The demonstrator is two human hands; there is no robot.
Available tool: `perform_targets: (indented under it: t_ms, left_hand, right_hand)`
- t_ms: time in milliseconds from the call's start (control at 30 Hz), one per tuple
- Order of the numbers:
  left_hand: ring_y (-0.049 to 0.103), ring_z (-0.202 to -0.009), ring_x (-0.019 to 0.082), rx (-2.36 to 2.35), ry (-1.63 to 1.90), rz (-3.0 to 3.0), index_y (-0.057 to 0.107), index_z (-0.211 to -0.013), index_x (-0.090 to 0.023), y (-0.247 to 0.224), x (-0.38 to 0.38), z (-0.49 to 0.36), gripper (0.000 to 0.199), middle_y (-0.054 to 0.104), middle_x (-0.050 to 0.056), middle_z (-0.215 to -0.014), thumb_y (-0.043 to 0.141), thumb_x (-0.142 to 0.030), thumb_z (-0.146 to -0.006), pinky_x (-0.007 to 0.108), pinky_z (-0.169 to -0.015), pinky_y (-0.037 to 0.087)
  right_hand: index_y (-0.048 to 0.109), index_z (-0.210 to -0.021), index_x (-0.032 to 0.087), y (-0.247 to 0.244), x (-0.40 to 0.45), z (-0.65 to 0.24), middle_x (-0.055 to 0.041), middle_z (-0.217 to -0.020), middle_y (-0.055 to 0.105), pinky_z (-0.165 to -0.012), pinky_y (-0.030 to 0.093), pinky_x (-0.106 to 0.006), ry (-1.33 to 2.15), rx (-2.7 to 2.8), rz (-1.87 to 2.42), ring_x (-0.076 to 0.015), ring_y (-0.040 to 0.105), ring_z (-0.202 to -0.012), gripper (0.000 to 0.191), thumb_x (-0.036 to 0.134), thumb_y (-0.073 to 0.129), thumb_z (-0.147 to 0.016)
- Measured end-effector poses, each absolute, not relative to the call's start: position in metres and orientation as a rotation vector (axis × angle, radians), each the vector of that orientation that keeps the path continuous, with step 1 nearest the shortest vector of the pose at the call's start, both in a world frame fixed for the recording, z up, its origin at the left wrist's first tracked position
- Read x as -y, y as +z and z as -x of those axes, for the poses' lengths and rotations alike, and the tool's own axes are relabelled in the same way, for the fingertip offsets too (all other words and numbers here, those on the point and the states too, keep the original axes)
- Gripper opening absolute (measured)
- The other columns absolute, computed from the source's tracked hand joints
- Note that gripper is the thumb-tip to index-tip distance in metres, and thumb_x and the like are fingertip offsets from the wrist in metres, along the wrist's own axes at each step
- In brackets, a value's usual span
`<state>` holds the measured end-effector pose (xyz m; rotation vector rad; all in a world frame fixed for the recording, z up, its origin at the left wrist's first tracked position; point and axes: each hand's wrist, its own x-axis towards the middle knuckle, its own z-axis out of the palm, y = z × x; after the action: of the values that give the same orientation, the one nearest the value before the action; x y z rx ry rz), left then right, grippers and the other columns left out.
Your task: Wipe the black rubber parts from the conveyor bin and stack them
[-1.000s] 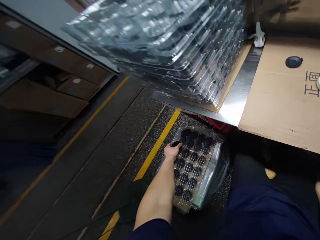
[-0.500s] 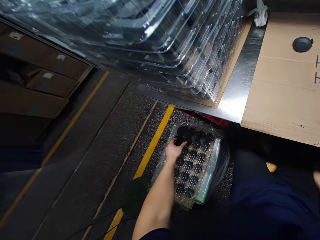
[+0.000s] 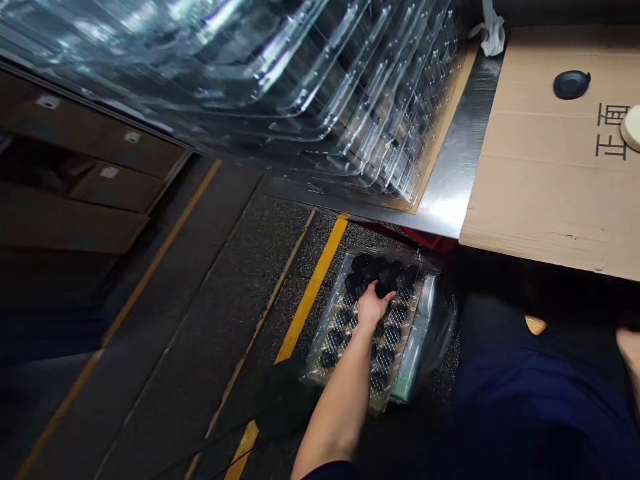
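Note:
My left hand [image 3: 374,308] reaches down to a clear plastic tray [image 3: 319,363] with rows of round pockets. Thumb and fingers are closed around a black round piece [image 3: 383,291] at the tray's second row from the far end. More black round pieces [image 3: 390,272] fill the far row. The nearer pockets look dark with white glints; whether they hold pieces I cannot make out. My right hand [image 3: 631,348] is cut off by the right edge, its fingers hidden. On the cardboard sheet [image 3: 530,167] lies a flat black disc [image 3: 571,85] with a small tab.
Stacked clear plastic trays [image 3: 350,120] stand on the metal table [image 3: 453,167] at upper left. A cream round object [image 3: 633,127] sits at the right edge. White crumpled material [image 3: 493,37] hangs at the back. Cardboard boxes [image 3: 100,177] sit across the yellow-lined floor [image 3: 215,267].
My left hand has moved right along the tray's second row; a black piece now sits where it was. The view has shifted, bringing the cream round object and printed characters into sight.

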<state>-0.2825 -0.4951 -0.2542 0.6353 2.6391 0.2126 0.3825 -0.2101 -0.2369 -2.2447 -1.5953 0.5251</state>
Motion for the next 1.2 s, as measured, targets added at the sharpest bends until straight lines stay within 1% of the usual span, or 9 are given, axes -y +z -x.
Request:
perform_targets:
  t_ms: [200,333,467,533,633,767,933,1067,1200]
  left_hand:
    - [0.055,-0.137,0.036,-2.630,0.310,-0.713,0.042,-0.154,-0.010,-0.259,0.489,0.252,0.081,0.056,0.026,-0.148,0.070,-0.048,-0.089,0.043,-0.113,0.041]
    - [0.039,-0.151,0.033,-2.558,0.409,-0.805,0.036,-0.158,-0.007,-0.262,0.482,0.220,0.081,0.040,0.025,-0.162,0.062,-0.050,-0.094,0.040,-0.122,0.031]
    - [0.016,-0.158,0.041,-2.666,0.347,-0.729,0.038,-0.158,-0.010,-0.256,0.484,0.187,0.082,0.020,0.024,-0.170,0.054,-0.059,-0.094,0.055,-0.126,0.018]
    - [0.012,-0.158,0.042,-2.711,0.395,-0.722,0.042,-0.155,-0.010,-0.249,0.489,0.166,0.077,0.020,0.025,-0.170,0.050,-0.057,-0.096,0.057,-0.126,0.015]
    - [0.023,-0.156,0.038,-2.587,0.606,-0.859,0.059,-0.141,-0.016,-0.233,0.494,0.129,0.060,0.038,0.021,-0.162,0.053,-0.052,-0.094,0.053,-0.127,0.018]
    - [0.061,-0.129,0.036,-2.081,0.935,-0.928,0.078,-0.106,-0.035,-0.199,0.474,0.080,0.028,0.071,0.011,-0.125,0.071,-0.049,-0.083,0.049,-0.119,0.040]
    - [0.070,-0.112,0.038,-1.572,0.929,-1.145,0.083,-0.097,-0.041,-0.123,0.404,0.026,0.018,0.078,0.010,-0.104,0.076,-0.043,-0.081,0.055,-0.114,0.045]
    - [0.051,-0.140,0.039,-1.692,1.202,-1.395,0.080,-0.107,-0.044,-0.059,0.313,0.021,0.031,0.071,0.006,-0.131,0.081,-0.039,-0.076,0.061,-0.126,0.024]
    - [0.015,-0.158,0.042,-2.013,1.005,-1.664,0.066,-0.133,-0.048,-0.028,0.216,0.039,0.059,0.041,0.002,-0.164,0.076,-0.053,-0.075,0.071,-0.123,0.001]
  right_hand:
    - [0.082,-0.108,0.019,-0.235,0.212,-0.381,-0.0237,-0.111,0.074,-0.083,0.048,-0.054,0.609,1.464,2.347,-0.0419,0.069,-0.106,0.034,0.023,0.064,-0.080]
    - [0.082,-0.110,0.017,-0.239,0.211,-0.384,-0.0269,-0.110,0.073,-0.085,0.049,-0.053,0.630,1.440,2.354,-0.0418,0.069,-0.109,0.035,0.023,0.065,-0.080]
    - [0.081,-0.111,0.017,-0.244,0.207,-0.383,-0.0259,-0.110,0.074,-0.085,0.050,-0.053,0.629,1.466,2.344,-0.0418,0.069,-0.107,0.036,0.026,0.063,-0.081]
    - [0.080,-0.109,0.015,-0.240,0.211,-0.377,-0.0246,-0.107,0.074,-0.085,0.052,-0.054,0.612,1.471,2.350,-0.0414,0.070,-0.103,0.037,0.027,0.060,-0.080]
    - [0.078,-0.102,0.011,-0.214,0.232,-0.357,-0.0230,-0.103,0.075,-0.089,0.054,-0.055,0.610,1.539,2.243,-0.0390,0.070,-0.099,0.036,0.028,0.057,-0.077]
    - [0.076,-0.096,0.019,-0.143,0.269,-0.310,-0.0137,-0.103,0.076,-0.092,0.058,-0.050,0.660,1.821,1.702,-0.0301,0.072,-0.096,0.028,0.038,0.056,-0.089]
    - [0.074,-0.115,0.027,-0.034,0.252,-0.258,-0.0054,-0.107,0.076,-0.088,0.060,-0.038,0.589,1.955,1.191,-0.0223,0.072,-0.097,0.024,0.025,0.057,-0.097]
    - [0.071,-0.114,0.023,0.019,0.164,-0.213,-0.0066,-0.103,0.074,-0.090,0.056,-0.036,0.446,2.035,1.149,-0.0212,0.069,-0.095,0.025,0.024,0.050,-0.100]
    - [0.061,-0.131,0.020,0.024,0.062,-0.146,-0.0134,-0.139,0.059,-0.100,0.048,-0.046,0.297,2.225,1.334,-0.0294,0.056,-0.118,0.038,0.042,0.056,-0.100]
